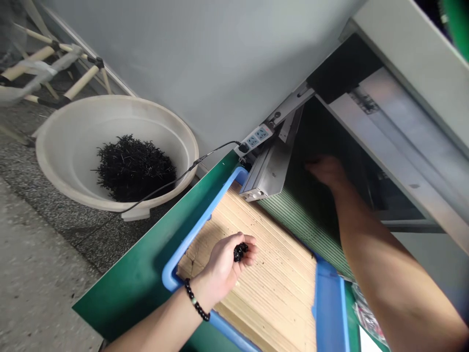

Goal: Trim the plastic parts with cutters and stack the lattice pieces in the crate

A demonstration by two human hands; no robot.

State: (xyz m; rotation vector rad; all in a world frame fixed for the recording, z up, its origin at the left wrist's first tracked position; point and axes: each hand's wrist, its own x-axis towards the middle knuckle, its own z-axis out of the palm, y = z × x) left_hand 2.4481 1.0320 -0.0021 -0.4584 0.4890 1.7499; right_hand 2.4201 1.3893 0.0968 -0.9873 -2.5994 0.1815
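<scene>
My left hand (pixel 227 261) hovers over a blue tray (pixel 190 239) lined with corrugated cardboard (pixel 271 283). Its fingers are curled around a small cluster of black parts (pixel 241 251). A dark bead bracelet (pixel 196 300) circles that wrist. My right hand (pixel 324 171) reaches far forward into the dark opening of a grey machine (pixel 384 122), above a green ribbed belt (pixel 304 220). Its fingers are blurred and turned away, so what they touch is hidden.
A large white basin (pixel 73 142) with a heap of black pieces (pixel 134 166) stands on the speckled floor at the left. A white power strip (pixel 256 138) with a black cable hangs on the machine's edge. The green table edge (pixel 146 264) runs diagonally.
</scene>
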